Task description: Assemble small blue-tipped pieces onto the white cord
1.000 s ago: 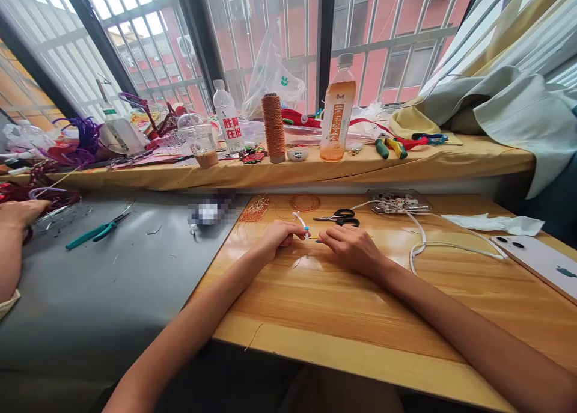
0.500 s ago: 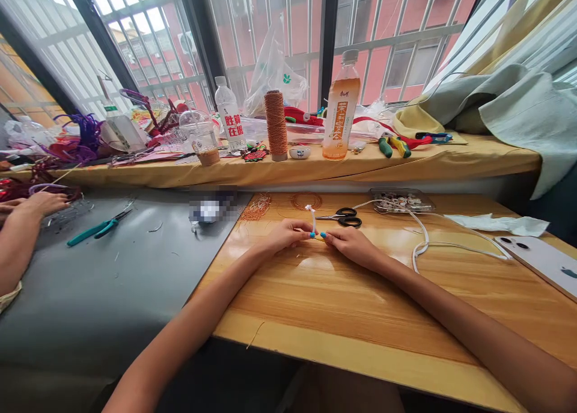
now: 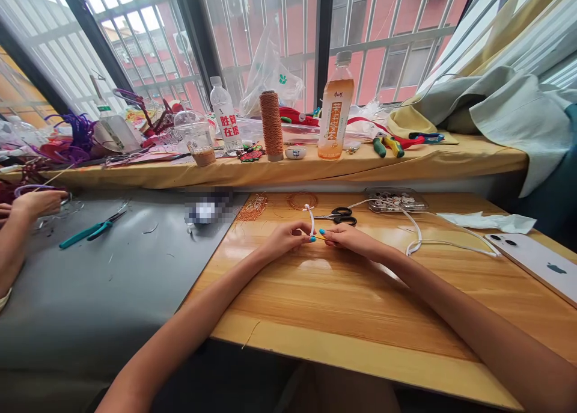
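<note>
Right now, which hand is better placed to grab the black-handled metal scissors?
Probably your right hand: it's nearer the scissors' handles, though pinching a thin yellow strand; your left hand is farther away.

I see the black scissors (image 3: pixel 342 216) lying just behind the right hand (image 3: pixel 349 238); this hand and the left hand (image 3: pixel 288 238) block the straight way from the near side. Right of the scissors, a hand could pass over bare table (image 3: pixel 383 220) until the looped white cord (image 3: pixel 420 235). Behind the scissors, on the sill, the amber bottle (image 3: pixel 336 124) stands tall as an obstacle.
</note>
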The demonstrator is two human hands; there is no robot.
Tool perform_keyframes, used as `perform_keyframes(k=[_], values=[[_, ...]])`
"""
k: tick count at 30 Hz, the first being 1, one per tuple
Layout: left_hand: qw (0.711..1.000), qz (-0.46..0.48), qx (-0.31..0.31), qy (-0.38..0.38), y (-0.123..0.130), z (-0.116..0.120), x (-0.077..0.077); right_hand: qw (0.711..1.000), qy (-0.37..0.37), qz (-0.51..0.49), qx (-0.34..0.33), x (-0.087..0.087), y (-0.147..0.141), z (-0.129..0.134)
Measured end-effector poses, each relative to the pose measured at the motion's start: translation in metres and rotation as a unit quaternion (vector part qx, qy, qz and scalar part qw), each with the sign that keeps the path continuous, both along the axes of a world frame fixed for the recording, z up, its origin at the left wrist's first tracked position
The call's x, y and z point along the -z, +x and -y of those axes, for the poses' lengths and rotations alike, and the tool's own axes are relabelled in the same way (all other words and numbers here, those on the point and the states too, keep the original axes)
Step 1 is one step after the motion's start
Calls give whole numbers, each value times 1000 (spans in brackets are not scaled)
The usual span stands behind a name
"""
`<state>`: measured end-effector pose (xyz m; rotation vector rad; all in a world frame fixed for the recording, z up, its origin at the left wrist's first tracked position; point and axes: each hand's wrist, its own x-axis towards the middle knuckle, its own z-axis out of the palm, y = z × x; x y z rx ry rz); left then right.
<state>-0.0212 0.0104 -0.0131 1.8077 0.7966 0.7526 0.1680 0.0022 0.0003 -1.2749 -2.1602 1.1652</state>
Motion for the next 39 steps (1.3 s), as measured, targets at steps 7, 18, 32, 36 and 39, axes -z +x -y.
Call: perform_keyframes(k=[7,18,32,36,39], values=[[994,-7,-53,91,3,3,-4,1000,-18,-1,3,-6,-3,4],[988,-56,-75,125,0,5,-6,998,-58,-32,-19,-6,-2,7],[999,-16,-28,-13,-8,-3,-4,852,487,194,-7,13,-9,22],[999,-12,-26,-18,-4,-2,-5,780,580,234,-9,11,-5,24],[999,-43,-26,19,-5,-6,-11,763,606,224,24,12,-4,24]])
